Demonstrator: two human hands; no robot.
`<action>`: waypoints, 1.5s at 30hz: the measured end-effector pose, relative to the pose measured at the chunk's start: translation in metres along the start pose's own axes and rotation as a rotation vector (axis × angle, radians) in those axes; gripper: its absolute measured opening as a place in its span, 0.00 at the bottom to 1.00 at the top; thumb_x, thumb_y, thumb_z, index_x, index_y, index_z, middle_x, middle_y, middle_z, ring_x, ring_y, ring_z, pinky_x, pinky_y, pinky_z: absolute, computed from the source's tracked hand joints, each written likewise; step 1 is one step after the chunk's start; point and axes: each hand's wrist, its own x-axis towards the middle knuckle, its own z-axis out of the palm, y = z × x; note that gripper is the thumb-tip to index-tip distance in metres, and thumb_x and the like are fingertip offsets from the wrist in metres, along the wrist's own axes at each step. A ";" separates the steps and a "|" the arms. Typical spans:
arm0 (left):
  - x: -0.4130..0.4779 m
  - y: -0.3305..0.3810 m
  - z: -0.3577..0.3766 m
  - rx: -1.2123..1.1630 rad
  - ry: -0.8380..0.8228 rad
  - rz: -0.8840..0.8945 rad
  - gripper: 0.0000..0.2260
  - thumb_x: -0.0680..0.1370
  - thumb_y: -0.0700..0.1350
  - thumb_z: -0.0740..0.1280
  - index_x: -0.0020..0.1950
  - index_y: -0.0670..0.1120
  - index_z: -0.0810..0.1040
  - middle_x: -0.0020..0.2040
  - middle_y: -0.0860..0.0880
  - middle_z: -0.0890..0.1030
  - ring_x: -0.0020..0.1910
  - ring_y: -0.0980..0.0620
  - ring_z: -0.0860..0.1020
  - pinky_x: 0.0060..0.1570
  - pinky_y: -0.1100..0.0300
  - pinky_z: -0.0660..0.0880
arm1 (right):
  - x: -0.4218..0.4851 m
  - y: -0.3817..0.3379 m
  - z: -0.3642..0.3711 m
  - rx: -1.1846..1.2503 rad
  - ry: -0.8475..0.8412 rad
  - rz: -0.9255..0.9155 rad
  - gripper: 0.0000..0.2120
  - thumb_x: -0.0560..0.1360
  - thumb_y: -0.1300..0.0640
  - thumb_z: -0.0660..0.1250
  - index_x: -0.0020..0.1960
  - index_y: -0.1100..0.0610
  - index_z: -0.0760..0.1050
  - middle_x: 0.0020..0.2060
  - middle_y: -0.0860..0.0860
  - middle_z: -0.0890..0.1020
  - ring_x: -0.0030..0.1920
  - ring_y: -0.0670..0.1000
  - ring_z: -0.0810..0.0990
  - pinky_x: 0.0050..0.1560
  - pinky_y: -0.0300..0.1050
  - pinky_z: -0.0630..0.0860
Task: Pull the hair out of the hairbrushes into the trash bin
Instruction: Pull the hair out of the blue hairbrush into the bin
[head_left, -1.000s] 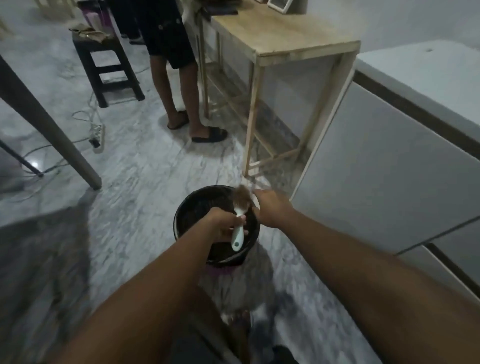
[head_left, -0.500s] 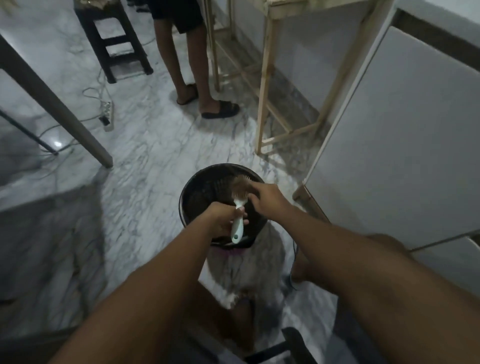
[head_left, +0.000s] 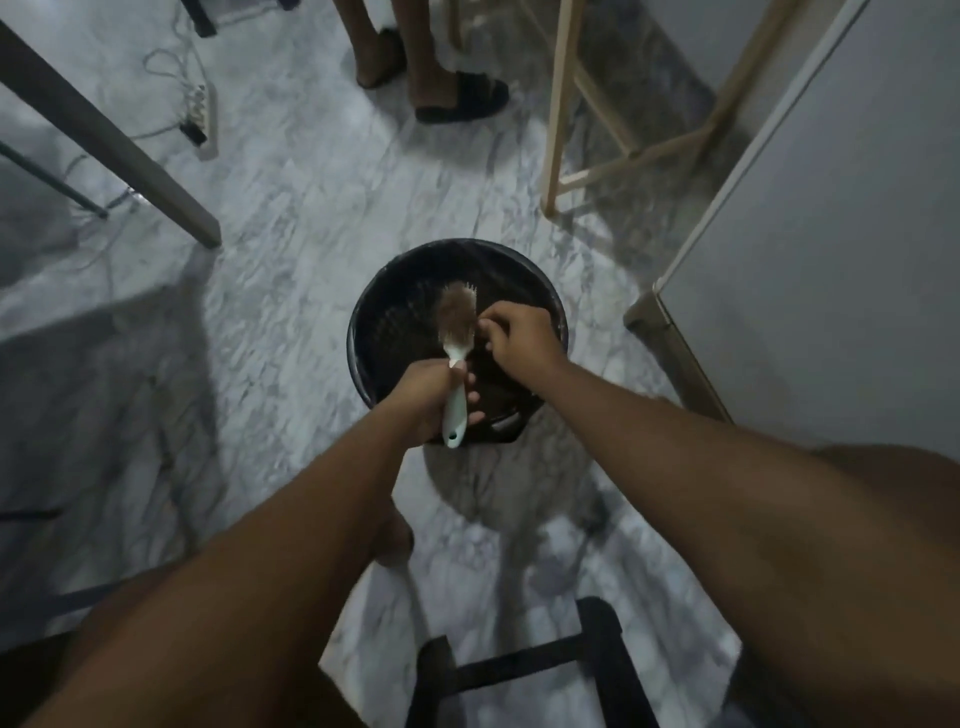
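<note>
A round black trash bin (head_left: 519, 262) with a dark liner stands on the marble floor. My left hand (head_left: 423, 397) grips the pale handle of a hairbrush (head_left: 456, 332) and holds it over the bin, head pointing away from me. Brown hair (head_left: 453, 307) is matted in the bristles. My right hand (head_left: 517, 338) sits at the right side of the brush head with its fingers curled, and the fingertips pinch at the hair there.
A person's feet in dark sandals (head_left: 460, 98) stand beyond the bin. A wooden table frame (head_left: 558, 130) and a white cabinet (head_left: 831, 260) are to the right. A grey table leg (head_left: 130, 156) and a power strip (head_left: 202, 117) lie left. A black stool (head_left: 524, 670) is below me.
The view has tilted down and closer over the bin. My right hand has shifted from the top of the brush head to its right side; the left hand keeps its hold on the handle.
</note>
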 end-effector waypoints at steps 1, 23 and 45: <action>0.005 -0.001 -0.001 -0.011 -0.006 0.015 0.09 0.83 0.42 0.59 0.45 0.43 0.75 0.40 0.46 0.76 0.38 0.49 0.75 0.39 0.50 0.78 | 0.002 0.003 0.002 0.004 0.011 0.001 0.07 0.79 0.62 0.65 0.48 0.60 0.81 0.39 0.56 0.85 0.38 0.52 0.83 0.45 0.49 0.81; 0.023 -0.012 -0.008 -0.202 -0.026 0.058 0.07 0.83 0.41 0.57 0.56 0.43 0.73 0.41 0.48 0.74 0.31 0.53 0.71 0.33 0.55 0.77 | 0.030 0.008 0.007 0.290 0.096 0.483 0.26 0.79 0.56 0.56 0.77 0.49 0.60 0.72 0.52 0.71 0.67 0.55 0.75 0.65 0.62 0.76; 0.029 -0.012 -0.036 -0.449 0.038 0.079 0.07 0.81 0.38 0.54 0.50 0.43 0.71 0.35 0.50 0.69 0.26 0.55 0.65 0.26 0.62 0.66 | 0.037 -0.044 0.000 0.194 0.658 -0.108 0.15 0.83 0.62 0.54 0.43 0.65 0.73 0.32 0.47 0.72 0.31 0.43 0.68 0.35 0.36 0.66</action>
